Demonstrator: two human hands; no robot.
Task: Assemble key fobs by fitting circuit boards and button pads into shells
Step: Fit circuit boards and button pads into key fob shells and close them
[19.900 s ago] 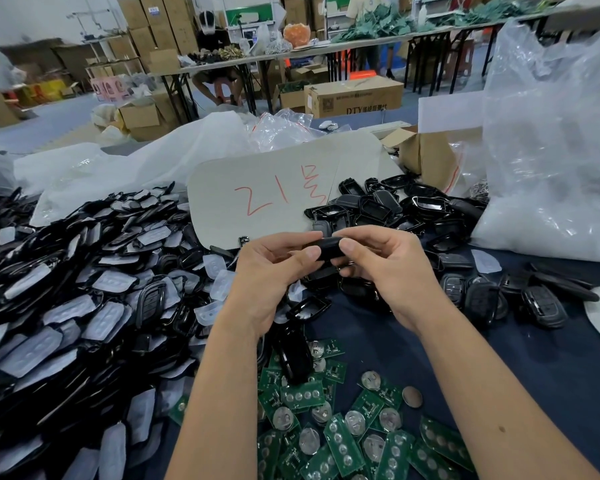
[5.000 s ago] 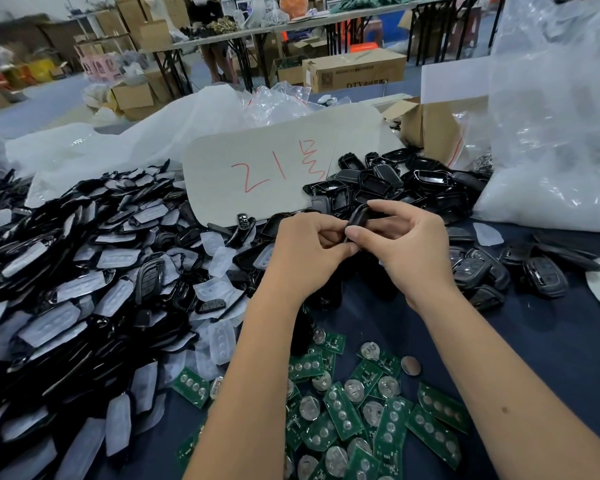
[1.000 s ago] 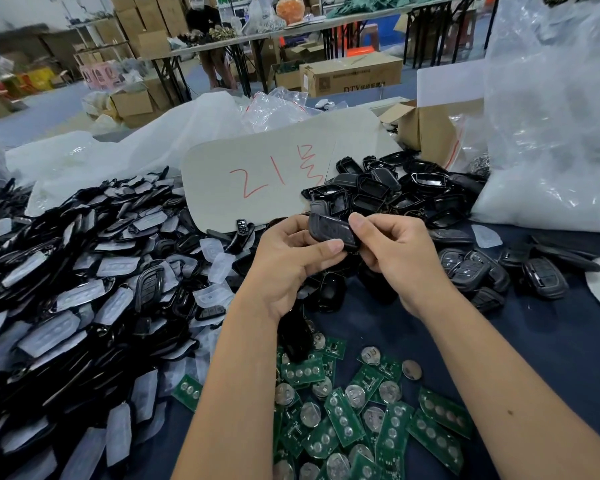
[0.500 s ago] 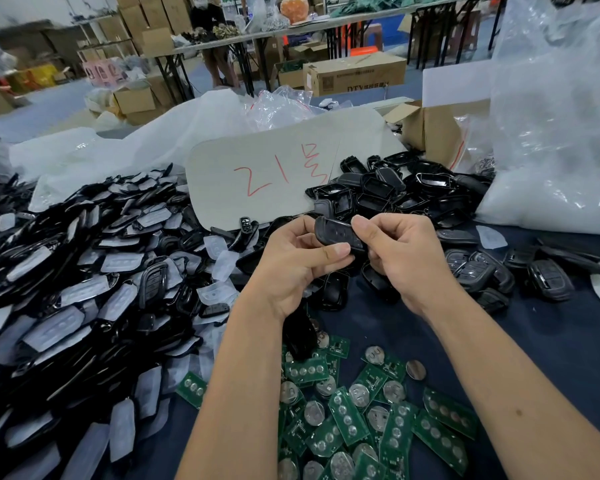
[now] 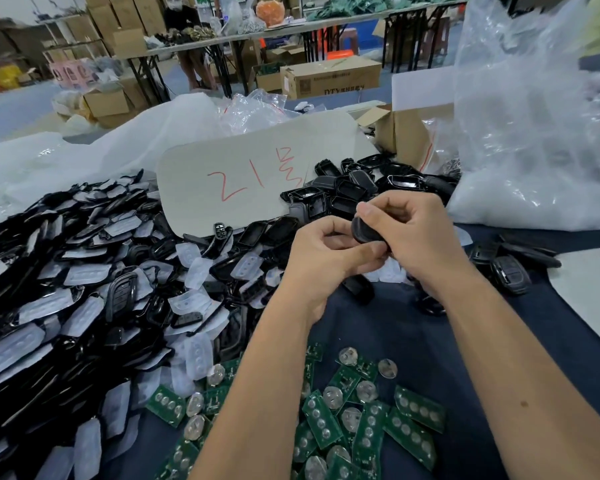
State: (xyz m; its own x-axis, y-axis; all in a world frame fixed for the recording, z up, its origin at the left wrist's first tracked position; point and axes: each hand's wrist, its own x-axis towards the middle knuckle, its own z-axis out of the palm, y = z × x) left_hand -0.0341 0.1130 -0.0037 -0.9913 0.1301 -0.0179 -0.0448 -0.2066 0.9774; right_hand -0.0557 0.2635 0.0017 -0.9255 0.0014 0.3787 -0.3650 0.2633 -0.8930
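Fingers of left hand (image 5: 321, 252) and right hand (image 5: 407, 233) around black fob (image 5: 362, 232).

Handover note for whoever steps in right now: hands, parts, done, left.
Left hand and right hand: both pinched on one black key fob, held above the table; whether it is fully snapped shut cannot be told.
Circuit boards: loose green pile on the near side of the table, between the forearms.
Button pads and shells: big mixed heap on the left.
Open shells: pile behind the hands.
Closed fobs: a few lying to the right, likely finished.
Left: finish this fob, set it down, then work through the large stock remaining.
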